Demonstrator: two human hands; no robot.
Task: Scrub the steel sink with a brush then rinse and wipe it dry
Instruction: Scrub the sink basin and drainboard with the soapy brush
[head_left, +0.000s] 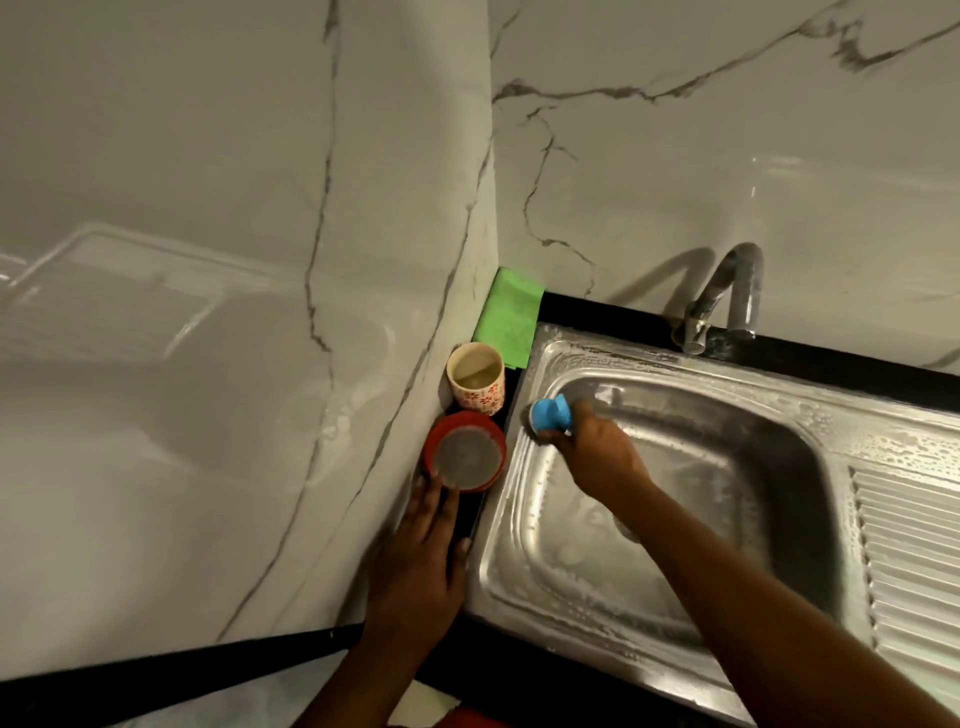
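Mid-scrub at a corner kitchen sink, seen from above. Right hand (597, 457) clenched around a blue brush (551, 413), pressing its head against the far-left corner of the steel sink (675, 613), right where the rim curves down into the basin; fingers wrapped over the handle, bristles hidden beneath the blue cap. Brush lying at the fingertips' far end, toward the wall corner, its axis running roughly along the forearm's line, from lower right to upper left. Suds and beaded water spread over rim, basin floor and the ribbed drainboard (914, 551) at right, a sign that scrubbing is well along, with rinse and drying apparently not begun. Left hand (415, 566) released and flat on the black counter edge just beside the sink's left rim, straight fingers reaching up to touch a red tub with a grey pad inside (465, 452). Behind that, a floral cup (476, 379) against the marble wall (234, 312), and farther back a folded green cloth (506, 317) tucked in the corner, likely the drying rag. Tap (727, 296) at the back rim, no water visibly running. Unscrubbed ground, by the look of it, lying right and toward the viewer from the brush, so any next stroke best drawn back along the arm's own line. Right hand far nearer to tap; left nearer to cloth.
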